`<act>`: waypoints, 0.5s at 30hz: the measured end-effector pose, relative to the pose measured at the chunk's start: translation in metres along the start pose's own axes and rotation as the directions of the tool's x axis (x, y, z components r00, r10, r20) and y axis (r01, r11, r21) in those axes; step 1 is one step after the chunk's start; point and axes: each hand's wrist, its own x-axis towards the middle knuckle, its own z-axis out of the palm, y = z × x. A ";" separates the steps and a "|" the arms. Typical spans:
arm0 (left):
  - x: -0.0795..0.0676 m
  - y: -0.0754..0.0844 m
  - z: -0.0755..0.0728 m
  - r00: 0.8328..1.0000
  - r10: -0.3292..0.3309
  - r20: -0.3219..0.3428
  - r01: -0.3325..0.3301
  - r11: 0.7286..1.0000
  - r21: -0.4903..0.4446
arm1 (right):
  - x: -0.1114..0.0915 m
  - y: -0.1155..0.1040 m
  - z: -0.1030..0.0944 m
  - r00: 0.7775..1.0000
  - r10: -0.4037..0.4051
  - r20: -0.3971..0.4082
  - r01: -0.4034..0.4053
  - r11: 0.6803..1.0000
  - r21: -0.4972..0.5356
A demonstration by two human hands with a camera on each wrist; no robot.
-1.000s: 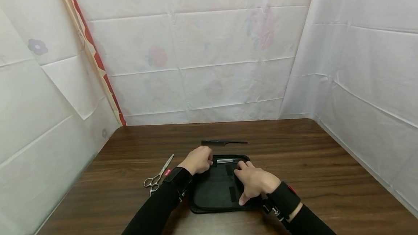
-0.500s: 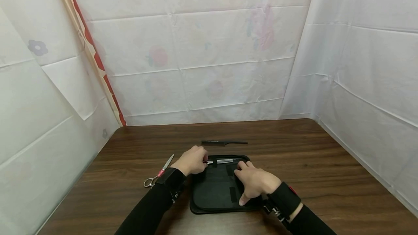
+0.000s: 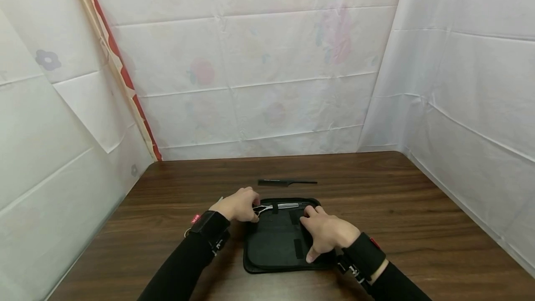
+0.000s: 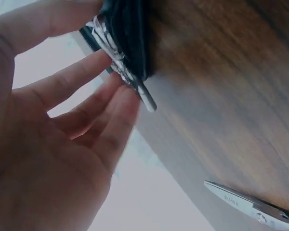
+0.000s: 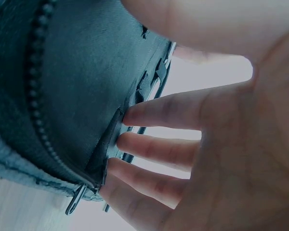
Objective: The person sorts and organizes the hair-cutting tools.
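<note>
A black zip case (image 3: 276, 245) lies open-side up on the table. Along its far edge a pair of silver scissors (image 3: 288, 206) lies with its blades under a black strap. My left hand (image 3: 237, 206) is at the handle end, its thumb and fingertips on either side of the scissors handles (image 4: 113, 55) in the left wrist view. My right hand (image 3: 330, 231) rests on the right side of the case with fingers spread, the fingertips against its black inner flap (image 5: 106, 144). A second pair of scissors (image 4: 260, 209) lies on the table, mostly hidden behind my left wrist in the head view.
A black tail comb (image 3: 287, 182) lies just beyond the case. The case's zip pull (image 5: 76, 199) hangs at its edge. White printed sheets (image 3: 259, 82) enclose the brown wooden table (image 3: 397, 208) at the back and sides.
My left hand has slid left along the scissors in the case, uncovering more of the handle end. Its wrist now covers most of the other scissors. My right hand has stayed still.
</note>
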 end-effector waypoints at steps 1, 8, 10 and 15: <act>0.000 0.000 0.000 1.000 -0.010 0.010 0.011 1.000 -0.008 | 0.000 0.000 0.000 1.000 0.000 0.000 0.000 1.000 0.000; -0.002 -0.001 -0.003 1.000 -0.023 0.006 0.023 0.999 -0.024 | 0.000 -0.001 0.000 1.000 0.004 0.004 -0.004 1.000 0.007; -0.002 -0.001 -0.003 1.000 -0.026 0.004 0.026 0.999 -0.025 | 0.000 -0.001 0.000 1.000 0.008 0.006 -0.008 1.000 0.007; -0.002 -0.001 -0.003 1.000 -0.025 0.008 0.026 0.999 -0.041 | 0.000 -0.001 0.000 1.000 0.020 0.010 -0.020 1.000 0.004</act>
